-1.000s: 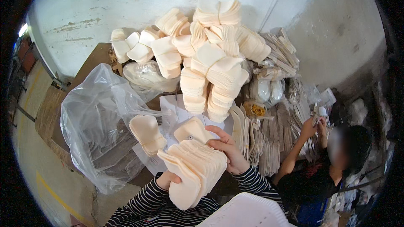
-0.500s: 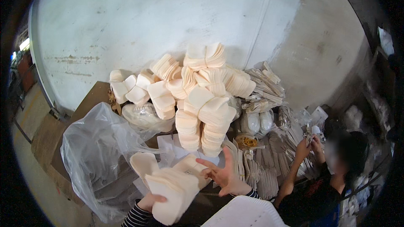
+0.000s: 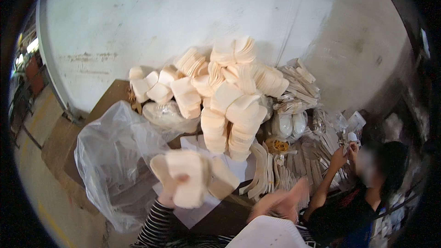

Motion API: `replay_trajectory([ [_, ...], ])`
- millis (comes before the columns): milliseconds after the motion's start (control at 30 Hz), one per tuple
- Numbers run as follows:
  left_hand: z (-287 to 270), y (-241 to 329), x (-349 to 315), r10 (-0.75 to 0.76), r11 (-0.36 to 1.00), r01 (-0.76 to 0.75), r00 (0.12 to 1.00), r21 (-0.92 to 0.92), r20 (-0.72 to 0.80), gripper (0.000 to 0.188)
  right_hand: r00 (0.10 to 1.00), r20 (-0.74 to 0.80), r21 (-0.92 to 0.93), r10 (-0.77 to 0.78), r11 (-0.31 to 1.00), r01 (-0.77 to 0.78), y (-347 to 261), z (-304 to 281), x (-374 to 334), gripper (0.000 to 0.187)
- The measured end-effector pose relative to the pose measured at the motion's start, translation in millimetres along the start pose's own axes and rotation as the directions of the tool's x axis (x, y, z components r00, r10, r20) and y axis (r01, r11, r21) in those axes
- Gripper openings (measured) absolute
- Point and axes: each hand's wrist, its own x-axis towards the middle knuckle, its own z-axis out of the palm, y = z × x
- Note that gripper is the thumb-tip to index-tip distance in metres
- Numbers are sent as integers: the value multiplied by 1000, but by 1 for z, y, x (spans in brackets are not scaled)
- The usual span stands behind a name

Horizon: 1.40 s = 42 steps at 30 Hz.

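My left hand (image 3: 168,194) grips a stack of cream, round-cornered foam pads (image 3: 189,174), which fan out and blur with motion. Beyond the stack rises a heap of similar pads (image 3: 239,110), some tied in bundles. My right hand (image 3: 279,205) is smeared by motion, apart from the stack, close to a row of thin upright pieces (image 3: 257,172). Its fingers cannot be made out clearly. A white object with a ribbed edge (image 3: 268,234) covers part of the right wrist.
A clear plastic bag (image 3: 112,165) spreads on the left over brown cardboard (image 3: 103,103). White paper (image 3: 197,213) lies under the stack. Yellow rubber bands (image 3: 277,145) sit in a bag. At the right, a co-worker's hands (image 3: 345,154) handle small pieces. A pale wall (image 3: 183,14) stands behind.
My left hand has lifted the pad stack up and away from me. My right hand has moved off the stack to the right and nearer to me. The view has shifted slightly.
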Motion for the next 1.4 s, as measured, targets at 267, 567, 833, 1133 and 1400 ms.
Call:
replay_trajectory([
  [267,-6,6,-14,162,969,-130,976,-210,145,59,119,-899,-228,-421,682,695,58,-99,14,90],
  [567,-7,12,-17,-308,917,199,904,346,296,65,729,-661,-160,-175,983,91,94,-63,52,138],
  [833,5,9,-3,-469,285,109,882,952,39,52,972,50,-957,229,289,-19,58,3,82,50],
  [1133,-15,2,-48,-13,947,-32,990,319,140,68,533,-787,-512,-310,810,-285,97,-46,35,104],
  [1400,-9,-9,-67,19,979,-63,974,192,224,81,579,-807,-168,-113,985,-43,109,-5,54,126],
])
